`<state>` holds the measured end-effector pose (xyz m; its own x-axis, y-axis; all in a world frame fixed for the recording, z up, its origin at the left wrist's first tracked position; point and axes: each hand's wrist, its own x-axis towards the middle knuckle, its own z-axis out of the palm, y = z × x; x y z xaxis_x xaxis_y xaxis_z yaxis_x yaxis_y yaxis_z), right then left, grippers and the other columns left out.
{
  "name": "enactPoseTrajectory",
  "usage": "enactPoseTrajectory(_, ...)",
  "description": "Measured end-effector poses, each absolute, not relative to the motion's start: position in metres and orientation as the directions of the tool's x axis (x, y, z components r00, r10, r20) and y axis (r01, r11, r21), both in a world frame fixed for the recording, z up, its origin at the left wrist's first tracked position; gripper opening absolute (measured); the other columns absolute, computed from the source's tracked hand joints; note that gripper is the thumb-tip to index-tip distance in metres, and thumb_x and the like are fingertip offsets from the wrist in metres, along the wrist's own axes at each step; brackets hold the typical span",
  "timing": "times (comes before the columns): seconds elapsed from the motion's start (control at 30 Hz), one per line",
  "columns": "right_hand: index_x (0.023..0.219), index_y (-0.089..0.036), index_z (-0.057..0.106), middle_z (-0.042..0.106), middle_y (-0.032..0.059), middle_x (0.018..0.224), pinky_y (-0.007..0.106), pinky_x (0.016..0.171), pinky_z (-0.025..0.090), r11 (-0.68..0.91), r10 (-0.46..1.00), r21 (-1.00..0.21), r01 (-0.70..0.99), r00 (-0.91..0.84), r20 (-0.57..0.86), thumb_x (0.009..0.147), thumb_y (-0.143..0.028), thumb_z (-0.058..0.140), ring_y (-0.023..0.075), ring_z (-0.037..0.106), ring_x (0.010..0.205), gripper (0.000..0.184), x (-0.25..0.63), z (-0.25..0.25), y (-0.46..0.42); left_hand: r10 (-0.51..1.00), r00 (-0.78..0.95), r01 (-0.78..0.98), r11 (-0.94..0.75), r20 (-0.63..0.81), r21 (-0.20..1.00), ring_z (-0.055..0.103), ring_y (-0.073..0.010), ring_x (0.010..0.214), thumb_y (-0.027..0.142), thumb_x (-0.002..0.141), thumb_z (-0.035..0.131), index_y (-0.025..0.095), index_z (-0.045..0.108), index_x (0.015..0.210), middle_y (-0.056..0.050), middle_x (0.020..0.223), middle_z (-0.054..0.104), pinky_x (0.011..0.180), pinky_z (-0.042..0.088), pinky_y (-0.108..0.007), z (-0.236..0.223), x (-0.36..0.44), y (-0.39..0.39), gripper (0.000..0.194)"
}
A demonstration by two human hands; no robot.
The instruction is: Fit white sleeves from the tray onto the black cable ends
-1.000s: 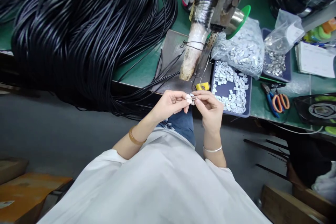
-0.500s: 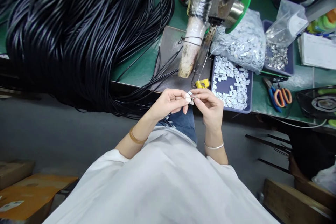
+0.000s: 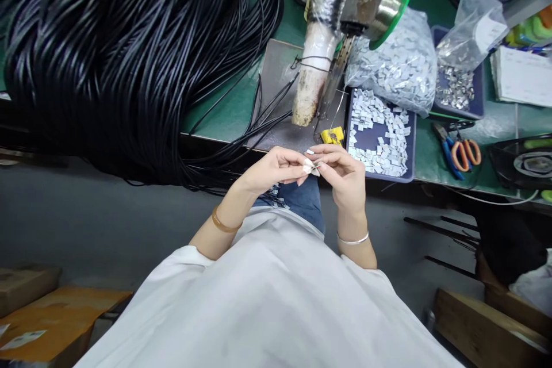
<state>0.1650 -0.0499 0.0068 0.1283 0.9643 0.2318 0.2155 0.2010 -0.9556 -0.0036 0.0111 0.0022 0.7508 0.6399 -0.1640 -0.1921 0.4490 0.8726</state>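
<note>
My left hand (image 3: 280, 169) and my right hand (image 3: 342, 172) meet just in front of the bench edge, above the lap. Each is closed in a pinch, thumb against fingers. Between the fingertips shows a thin wire-like piece (image 3: 314, 167), too small to make out clearly. By the right fingertips sticks out a small white piece (image 3: 310, 152), similar to the white pieces in the tray. White coverings appear on the left fingertips. Close beyond the right hand, a yellow block (image 3: 332, 135) lies on the grey board (image 3: 276, 63).
Black cable coils (image 3: 142, 69) fill the left. A wrapped duct nozzle (image 3: 308, 92) hangs over the board beside a soldering-wire spool (image 3: 390, 17). At right are a blue tray (image 3: 374, 133) of white pieces, a filled bag (image 3: 397, 63), metal parts (image 3: 457, 89) and orange-handled pliers (image 3: 466, 155).
The hands stay together at nearly the same spot, with small shifts of the fingertips. The thin piece between them shows at a slightly different angle. The view has shifted slightly.
</note>
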Motion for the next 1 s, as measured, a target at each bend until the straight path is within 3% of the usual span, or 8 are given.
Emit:
enactPoseTrajectory(0.1,0.084,-0.024,0.07,0.074,0.0029,0.102,0.037,0.086,0.063,0.196,0.951,-0.962,0.191,0.203,0.234,0.088,-0.026,0.067,0.0175,0.073,0.095,0.005,0.165,0.008,-0.047,0.67,0.72,-0.212,0.463,-0.183,0.861,0.046,-0.0059,0.052,0.039,0.067,0.086,0.012,0.077,0.08,-0.001,0.059,0.06,0.047,0.03,-0.02,0.0,-0.004,0.012,0.032)
enactPoseTrajectory(0.23,0.093,-0.026,0.067,0.074,0.0044,0.102,0.04,0.086,0.063,0.221,0.864,-0.866,0.449,0.322,0.388,0.096,-0.028,0.055,0.0192,0.072,0.098,0.013,0.164,0.021,-0.051,0.782,0.573,-0.26,0.458,-0.246,0.85,0.033,-0.0028,0.046,0.04,0.066,0.086,0.012,0.079,0.08,0.004,0.05,0.05,0.044,0.022,-0.019,0.003,0.003,0.009,0.032)
enactPoseTrajectory(0.37,0.092,-0.028,0.066,0.075,0.0031,0.102,0.044,0.088,0.062,0.289,0.796,-0.682,0.672,0.228,0.561,0.093,-0.025,0.059,0.0211,0.073,0.098,0.008,0.162,0.027,-0.055,0.87,0.45,-0.325,0.372,-0.204,0.869,0.053,-0.0059,0.057,0.033,0.061,0.088,0.013,0.077,0.071,0.0,0.063,0.066,0.06,0.044,-0.02,0.01,0.012,0.009,0.025)
enactPoseTrajectory(0.47,0.092,-0.029,0.067,0.076,0.0012,0.1,0.041,0.085,0.062,0.37,0.773,-0.602,0.708,0.125,0.622,0.088,-0.019,0.066,0.0197,0.074,0.092,0.01,0.159,0.024,-0.054,0.909,0.382,-0.331,0.304,-0.167,0.893,0.058,-0.0075,0.062,0.027,0.058,0.087,0.013,0.072,0.065,0.001,0.066,0.068,0.065,0.047,-0.02,0.012,0.016,0.009,0.021)
enactPoseTrajectory(0.57,0.094,-0.028,0.068,0.076,0.0011,0.097,0.038,0.082,0.062,0.4,0.783,-0.654,0.643,0.131,0.608,0.088,-0.017,0.064,0.0189,0.073,0.091,0.013,0.158,0.02,-0.052,0.932,0.337,-0.312,0.247,-0.137,0.917,0.056,-0.0069,0.06,0.022,0.061,0.083,0.013,0.069,0.064,0.002,0.062,0.064,0.061,0.045,-0.019,0.012,0.018,0.009,0.017)
enactPoseTrajectory(0.67,0.094,-0.026,0.066,0.075,0.0028,0.096,0.037,0.076,0.062,0.318,0.81,-0.77,0.554,0.263,0.524,0.091,-0.022,0.062,0.0193,0.073,0.09,0.007,0.158,0.017,-0.051,0.941,0.321,-0.3,0.212,-0.111,0.93,0.055,-0.0074,0.061,0.022,0.064,0.079,0.013,0.069,0.065,0.002,0.063,0.064,0.062,0.045,-0.019,0.01,0.018,0.009,0.014)
enactPoseTrajectory(0.77,0.093,-0.025,0.063,0.075,0.0049,0.101,0.037,0.077,0.063,0.275,0.847,-0.82,0.502,0.277,0.454,0.091,-0.025,0.061,0.0197,0.074,0.092,0.002,0.16,0.013,-0.05,0.938,0.331,-0.303,0.209,-0.103,0.93,0.057,-0.0086,0.063,0.026,0.065,0.08,0.013,0.069,0.066,0.0,0.066,0.066,0.064,0.047,-0.021,0.009,0.018,0.009,0.017)
enactPoseTrajectory(1.0,0.091,-0.026,0.063,0.076,0.0046,0.104,0.04,0.085,0.063,0.371,0.819,-0.705,0.604,0.144,0.555,0.086,-0.015,0.065,0.0207,0.074,0.097,0.012,0.166,0.005,-0.048,0.931,0.345,-0.306,0.233,-0.121,0.923,0.055,-0.0085,0.06,0.036,0.068,0.082,0.014,0.074,0.069,0.0,0.064,0.065,0.06,0.044,-0.022,0.012,0.017,0.012,0.023)
